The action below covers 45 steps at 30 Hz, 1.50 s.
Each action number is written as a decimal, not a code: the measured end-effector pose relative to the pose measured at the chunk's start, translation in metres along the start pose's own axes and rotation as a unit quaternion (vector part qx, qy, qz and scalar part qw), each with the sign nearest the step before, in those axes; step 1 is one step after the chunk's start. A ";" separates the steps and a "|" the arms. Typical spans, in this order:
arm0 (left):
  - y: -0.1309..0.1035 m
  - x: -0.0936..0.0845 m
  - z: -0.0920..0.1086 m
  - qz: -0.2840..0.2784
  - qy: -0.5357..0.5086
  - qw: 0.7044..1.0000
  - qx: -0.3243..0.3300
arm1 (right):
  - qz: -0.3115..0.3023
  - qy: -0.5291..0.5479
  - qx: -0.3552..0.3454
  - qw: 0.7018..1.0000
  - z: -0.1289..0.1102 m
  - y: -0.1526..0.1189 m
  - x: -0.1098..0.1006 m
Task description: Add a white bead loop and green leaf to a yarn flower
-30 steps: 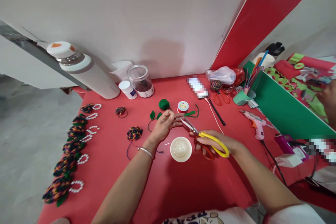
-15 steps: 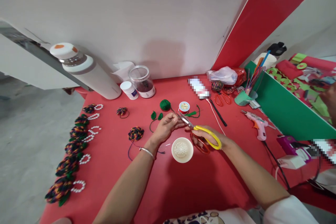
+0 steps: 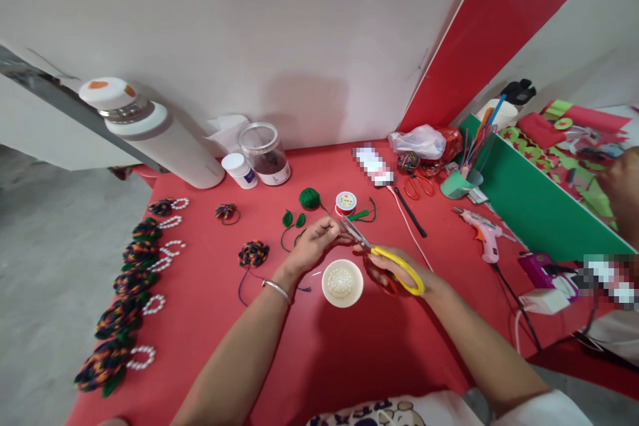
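My left hand, with a silver bangle at its wrist, pinches its fingertips at the scissors' blade tips; what lies in them is too small to make out. In my right hand are the yellow-handled scissors, blades pointing up and left toward the left fingertips. A reddish loop shows under the right hand. Between my forearms stands a white bowl of pearl beads. Beyond the hands are a green yarn ball, a thread spool and small green leaf pieces.
Yarn flowers with bead loops line the left edge; another flower lies nearer. A tall bottle and clear jar stand behind. Rightward are red-handled scissors, a glue gun and a green divider. Another person's hand shows far right.
The whole scene has shifted slightly left in the view. Both hands stay close together in nearly the same pose, the scissors still at the left fingertips.
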<state>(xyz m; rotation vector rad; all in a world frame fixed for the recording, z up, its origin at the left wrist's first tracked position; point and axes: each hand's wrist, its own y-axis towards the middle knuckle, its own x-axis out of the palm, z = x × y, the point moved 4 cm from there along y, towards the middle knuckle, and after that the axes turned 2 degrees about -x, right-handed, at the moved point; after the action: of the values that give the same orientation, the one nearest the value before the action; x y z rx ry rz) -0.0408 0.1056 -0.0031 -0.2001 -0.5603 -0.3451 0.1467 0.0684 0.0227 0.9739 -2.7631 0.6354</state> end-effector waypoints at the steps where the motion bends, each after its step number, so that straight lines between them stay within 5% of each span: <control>1: 0.000 0.001 0.001 -0.002 -0.001 1.000 0.002 | -0.001 0.002 -0.003 1.000 0.001 0.002 0.000; 27: -0.001 -0.001 -0.003 -0.036 0.025 0.999 0.028 | 0.004 0.025 -0.024 0.999 -0.004 0.001 0.004; 31: -0.002 -0.002 -0.002 -0.036 0.033 0.998 0.028 | 0.055 0.038 -0.063 0.996 -0.028 -0.013 -0.004; 34: -0.001 -0.002 0.000 -0.029 0.001 0.999 0.025 | 0.143 -0.104 -0.046 0.983 -0.042 -0.034 -0.025; 36: 0.000 -0.002 0.002 -0.033 -0.014 0.999 0.017 | 0.283 -0.304 -0.021 0.910 -0.047 -0.056 -0.049; 38: 0.001 -0.003 0.004 -0.029 -0.027 0.999 0.019 | 0.391 -0.503 0.031 0.770 -0.046 -0.078 -0.072; 40: 0.002 -0.006 0.008 -0.010 -0.048 0.998 0.032 | 0.423 -0.612 0.107 0.660 -0.037 -0.096 -0.090; 45: 0.002 -0.012 0.013 0.024 -0.091 0.994 0.048 | 0.403 -0.700 0.153 0.570 -0.026 -0.117 -0.105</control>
<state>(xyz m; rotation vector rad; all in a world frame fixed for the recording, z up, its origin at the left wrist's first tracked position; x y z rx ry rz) -0.0557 0.1147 0.0012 -0.1523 -0.7485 -0.2538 0.3013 0.0575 0.0582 -0.1884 -4.7738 0.4512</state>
